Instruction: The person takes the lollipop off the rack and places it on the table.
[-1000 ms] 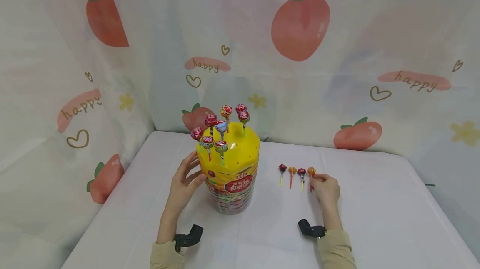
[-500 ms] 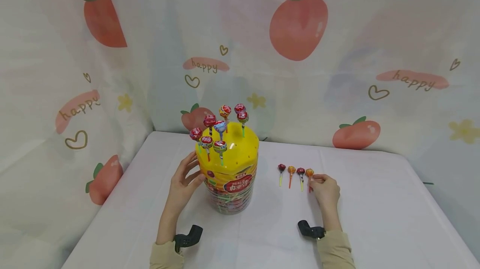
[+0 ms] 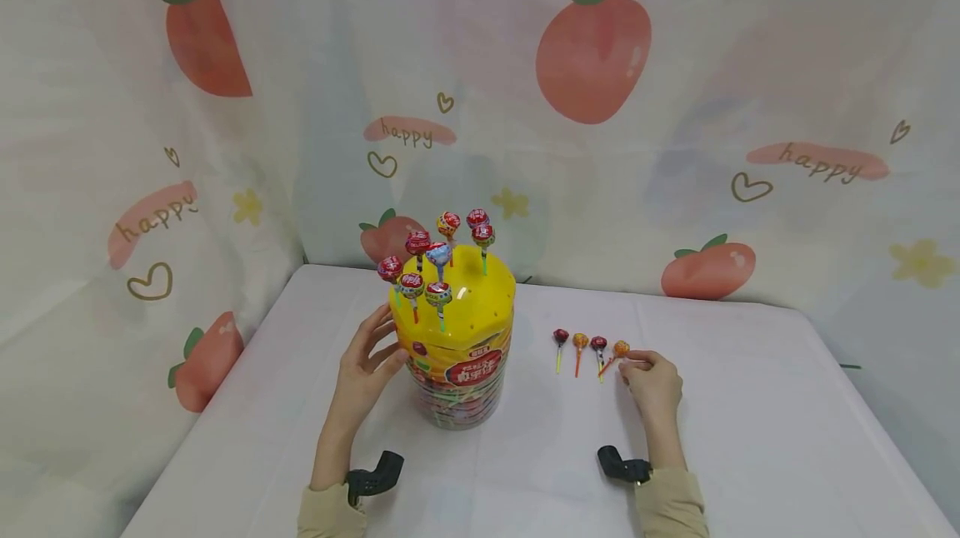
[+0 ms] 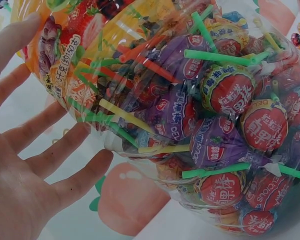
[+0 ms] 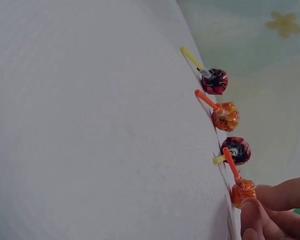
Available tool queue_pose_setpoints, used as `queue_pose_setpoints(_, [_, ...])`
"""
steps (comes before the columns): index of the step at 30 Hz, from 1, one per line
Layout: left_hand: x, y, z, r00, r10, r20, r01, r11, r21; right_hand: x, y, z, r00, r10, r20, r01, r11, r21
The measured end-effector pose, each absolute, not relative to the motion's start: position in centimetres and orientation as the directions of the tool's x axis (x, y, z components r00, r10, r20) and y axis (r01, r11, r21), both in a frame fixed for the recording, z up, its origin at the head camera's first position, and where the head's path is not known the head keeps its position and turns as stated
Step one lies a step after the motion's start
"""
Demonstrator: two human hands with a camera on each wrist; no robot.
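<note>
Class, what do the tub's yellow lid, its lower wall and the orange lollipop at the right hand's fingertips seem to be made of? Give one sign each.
Yellow lid: probably glossy moulded plastic; it carries a bright highlight.
Lower wall: likely clear, smooth plastic; wrapped sweets show through it.
Lollipop: shiny wrapper, perhaps plastic film, from its crinkles; stick evenly coloured, plastic or possibly paper.

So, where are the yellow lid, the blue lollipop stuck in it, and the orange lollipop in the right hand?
Yellow lid (image 3: 468, 305): head view, its bare top.
Blue lollipop (image 3: 438, 254): head view, its wrapped candy.
Orange lollipop (image 5: 244, 193): right wrist view, its wrapped candy.
</note>
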State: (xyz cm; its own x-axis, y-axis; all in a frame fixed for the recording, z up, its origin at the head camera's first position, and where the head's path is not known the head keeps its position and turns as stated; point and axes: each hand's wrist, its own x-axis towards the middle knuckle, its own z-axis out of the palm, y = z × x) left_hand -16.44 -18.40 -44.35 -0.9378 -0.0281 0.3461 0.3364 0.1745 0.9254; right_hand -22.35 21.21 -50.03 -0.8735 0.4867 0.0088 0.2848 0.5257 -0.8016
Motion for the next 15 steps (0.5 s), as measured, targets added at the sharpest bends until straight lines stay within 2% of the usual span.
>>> queue_pose_setpoints(10, [-16.45,-18.35,-44.37,-0.937,-0.031,0.349,0.338,0.184,0.923,-22.13,21.24,-49.46,-0.882,0.468,0.052,0.233,0.53,-0.815])
queue_pose_setpoints(15, [-16.44,-18.33,-44.26,-0.936,-0.034,0.35,0.338,0.181,0.923,-22.07,21.21,-49.28,-0.932,0.356,0.071,0.153,0.562,-0.813])
